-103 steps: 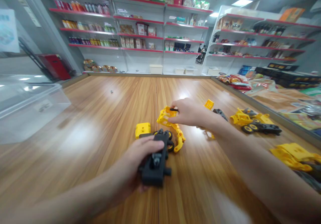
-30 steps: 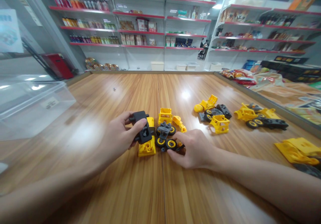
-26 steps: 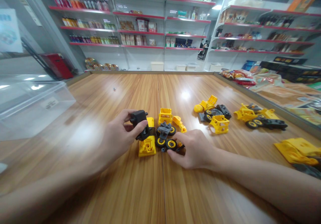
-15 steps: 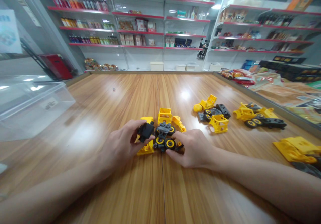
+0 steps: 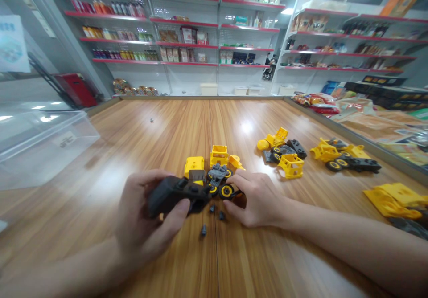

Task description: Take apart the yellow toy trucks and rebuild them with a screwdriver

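Note:
My left hand is closed around a black plastic toy piece, long and blocky with raised studs, held tilted above the table. My right hand rests on the table, its thumb and fingers closed at a black toy wheel with a yellow rim; its fingertips partly hide what they grip. Beside that wheel is a grey toy chassis part with more wheels. Yellow toy body parts lie behind it, and a yellow cab-like part stands to its left. Three small dark grey pegs, one nearest me, lie between my hands.
Further yellow and black toy vehicle parts lie at the right: one group, another and a third at the edge. A clear plastic box stands at the left. Bagged goods line the right table edge, with stocked shelves behind.
My left hand has moved left and toward me, turning the black piece so its longer side shows. The small pegs on the table are now uncovered. My right hand has barely moved.

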A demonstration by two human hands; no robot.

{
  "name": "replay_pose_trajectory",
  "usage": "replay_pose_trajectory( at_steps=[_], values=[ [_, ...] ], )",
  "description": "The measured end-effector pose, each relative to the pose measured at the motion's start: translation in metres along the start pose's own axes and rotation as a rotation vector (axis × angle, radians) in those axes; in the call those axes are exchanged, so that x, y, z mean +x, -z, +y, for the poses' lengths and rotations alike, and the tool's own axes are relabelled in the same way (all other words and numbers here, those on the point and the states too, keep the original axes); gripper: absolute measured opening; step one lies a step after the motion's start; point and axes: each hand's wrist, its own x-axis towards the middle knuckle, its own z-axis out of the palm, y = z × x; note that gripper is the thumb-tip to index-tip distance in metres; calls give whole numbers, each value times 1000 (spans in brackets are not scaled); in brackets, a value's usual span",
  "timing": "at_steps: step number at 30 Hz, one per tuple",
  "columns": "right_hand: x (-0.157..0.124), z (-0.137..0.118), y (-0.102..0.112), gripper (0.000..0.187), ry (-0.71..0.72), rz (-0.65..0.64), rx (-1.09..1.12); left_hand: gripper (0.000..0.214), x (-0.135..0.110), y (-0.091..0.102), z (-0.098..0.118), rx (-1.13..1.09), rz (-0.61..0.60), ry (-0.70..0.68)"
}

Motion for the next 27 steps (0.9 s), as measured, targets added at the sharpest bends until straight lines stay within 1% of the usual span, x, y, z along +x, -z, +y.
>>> replay_pose_trajectory(
  at_steps=[1, 2, 3, 4, 5, 6, 7, 8, 10, 12, 13, 14, 17, 19, 20, 21, 22, 24, 25, 26, 27],
  values=[
    [0, 0, 0, 26, 5, 1, 2, 38, -10, -1, 10, -147, -28, 148],
    [0, 0, 1, 26, 7, 5, 5, 36, -18, -2, 19, -309, -138, 335],
    [-1, 0, 1, 26, 5, 12, 9, 40, -25, -4, 25, -442, -319, 536],
    [-1, 0, 1, 26, 1, 21, 14, 44, -29, -7, 28, -531, -489, 666],
    [-1, 0, 2, 26, -4, 31, 20, 45, -31, -10, 28, -586, -625, 750],
    [-1, 0, 2, 26, -9, 42, 27, 44, -31, -15, 26, -622, -735, 801],
    [-1, 0, 1, 25, -13, 54, 34, 41, -30, -20, 22, -655, -798, 824],
    [-1, -1, 1, 25, -19, 64, 40, 37, -27, -25, 17, -700, -816, 847],
    [-1, -1, 1, 24, -29, 79, 51, 35, -23, -34, 8, -826, -745, 923],
    [-1, -1, 2, 25, -38, 84, 62, 33, -20, -39, 2, -903, -678, 970],
    [-1, -1, 2, 25, -45, 84, 67, 33, -20, -40, 1, -921, -664, 979],
    [-1, -1, 2, 26, -53, 83, 71, 32, -21, -40, 0, -930, -676, 978],
    [0, -1, 3, 25, -72, 89, 82, 28, -17, -34, 2, -915, -742, 923],
    [0, -1, 3, 24, -77, 102, 82, 30, -8, -27, 3, -827, -746, 796],
    [1, -1, 3, 24, -80, 109, 82, 31, -1, -23, 3, -744, -701, 693],
    [1, 0, 3, 24, -84, 114, 84, 29, 7, -19, 3, -624, -621, 561],
    [2, 0, 2, 24, -89, 119, 87, 29, 15, -15, 1, -475, -525, 421],
    [3, 0, 1, 24, -96, 117, 97, 33, 29, -11, -4, -184, -265, 170],
    [3, 0, 0, 24, -100, 113, 101, 35, 34, -9, -9, -58, -201, 79],
    [4, 0, 0, 24, -104, 109, 102, 36, 38, -9, -14, 59, -176, -3],
    [4, -1, -1, 24, -106, 105, 102, 37, 40, -8, -20, 177, -182, -78]
  ],
)
